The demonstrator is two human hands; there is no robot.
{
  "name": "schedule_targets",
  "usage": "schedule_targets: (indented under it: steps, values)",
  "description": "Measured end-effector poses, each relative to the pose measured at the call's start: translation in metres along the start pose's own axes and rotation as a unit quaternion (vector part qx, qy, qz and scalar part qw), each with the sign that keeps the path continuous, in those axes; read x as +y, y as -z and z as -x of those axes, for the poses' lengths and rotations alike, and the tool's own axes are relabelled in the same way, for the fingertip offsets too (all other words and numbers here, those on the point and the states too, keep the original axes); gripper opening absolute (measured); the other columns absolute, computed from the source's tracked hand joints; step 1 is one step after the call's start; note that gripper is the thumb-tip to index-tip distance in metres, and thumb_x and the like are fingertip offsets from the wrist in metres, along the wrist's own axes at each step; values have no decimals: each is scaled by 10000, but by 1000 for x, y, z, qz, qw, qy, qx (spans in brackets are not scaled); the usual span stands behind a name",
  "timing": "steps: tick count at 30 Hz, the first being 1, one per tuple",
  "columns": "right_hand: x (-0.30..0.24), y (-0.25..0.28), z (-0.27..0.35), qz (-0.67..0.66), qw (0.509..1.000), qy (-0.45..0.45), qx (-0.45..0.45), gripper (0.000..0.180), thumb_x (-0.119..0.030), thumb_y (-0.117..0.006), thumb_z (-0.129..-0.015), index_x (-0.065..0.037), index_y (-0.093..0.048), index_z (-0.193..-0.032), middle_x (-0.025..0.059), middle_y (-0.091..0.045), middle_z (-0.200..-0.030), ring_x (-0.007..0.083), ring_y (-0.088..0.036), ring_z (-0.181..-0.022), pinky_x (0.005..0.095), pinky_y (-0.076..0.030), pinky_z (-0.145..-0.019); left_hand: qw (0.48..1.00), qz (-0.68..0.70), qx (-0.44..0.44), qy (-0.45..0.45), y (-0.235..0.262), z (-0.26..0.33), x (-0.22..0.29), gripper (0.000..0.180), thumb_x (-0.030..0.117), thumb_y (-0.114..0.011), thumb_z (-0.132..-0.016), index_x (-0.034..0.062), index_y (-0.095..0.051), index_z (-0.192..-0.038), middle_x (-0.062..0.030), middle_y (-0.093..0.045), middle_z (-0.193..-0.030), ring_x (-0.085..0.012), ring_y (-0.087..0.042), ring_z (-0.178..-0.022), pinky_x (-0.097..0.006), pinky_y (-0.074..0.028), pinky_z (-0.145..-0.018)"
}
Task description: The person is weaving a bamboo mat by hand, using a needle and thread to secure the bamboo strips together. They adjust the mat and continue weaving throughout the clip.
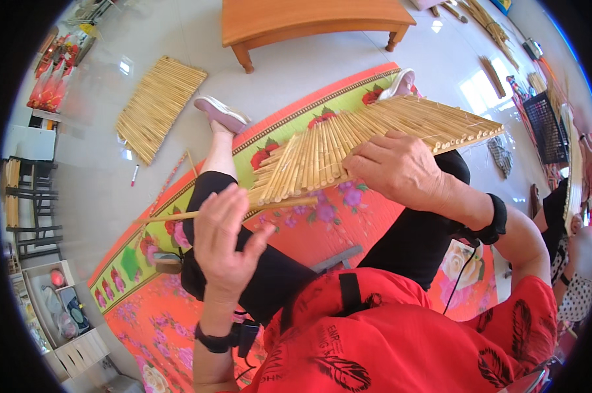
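Observation:
A mat of yellow reed stalks (368, 128), joined side by side, spans the space above my knees, its cut ends facing me. My right hand (400, 167) is closed over the near edge of this reed mat, fingers bent on its upper face. To the left, my left hand (227, 242) is raised with fingers stretched and the thumb apart. A single long reed stalk (171, 217) runs behind the left hand and along the mat's left end. Whether the left palm touches that stalk is hidden.
A finished-looking reed panel (161, 105) lies on the pale tiled floor at the far left. Beyond stands a low wooden table (315, 18). Beneath my legs spreads a red flowered mat (158, 327). At right are a dark basket (546, 128) and another person's hand (576, 224).

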State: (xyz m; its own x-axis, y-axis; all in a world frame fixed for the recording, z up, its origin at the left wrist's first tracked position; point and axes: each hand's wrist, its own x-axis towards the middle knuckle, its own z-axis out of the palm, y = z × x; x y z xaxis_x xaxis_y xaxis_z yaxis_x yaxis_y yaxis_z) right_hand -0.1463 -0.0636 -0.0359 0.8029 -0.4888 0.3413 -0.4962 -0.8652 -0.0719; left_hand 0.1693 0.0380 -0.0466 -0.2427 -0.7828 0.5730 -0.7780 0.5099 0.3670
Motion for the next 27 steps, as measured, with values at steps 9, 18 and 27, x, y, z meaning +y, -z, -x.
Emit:
schedule_targets:
  steps: [9,18,27]
  values:
    - [30,20,-38,-42,998,-8,-45,244,-84,-688,-784,-94,-626,-1019,76,-614,-861,303,-664,-778,443,-523,-654,987,-117,106,-20,-23,-3,-2,375,162,-863,-756,79,-750,-1104,-59,-647,-1054,-253,-671,-989,-414,-511,-887]
    - [29,18,-50,-67,997,-10,-46,249,-86,-700,-755,-85,-646,-999,82,-587,-819,300,-644,-773,444,-494,-658,984,-116,120,-62,-64,-16,-12,274,65,-757,-752,86,-740,-1025,-40,-629,-1024,-242,-642,-982,-396,-508,-863]
    - [27,16,-50,-48,996,6,-74,237,-95,-702,-766,-94,-627,-991,73,-603,-844,299,-654,-779,439,-516,-667,992,7,119,-45,-44,11,-27,244,-21,-775,-798,48,-677,-1010,-110,-643,-1073,-317,-659,-989,-441,-563,-858]
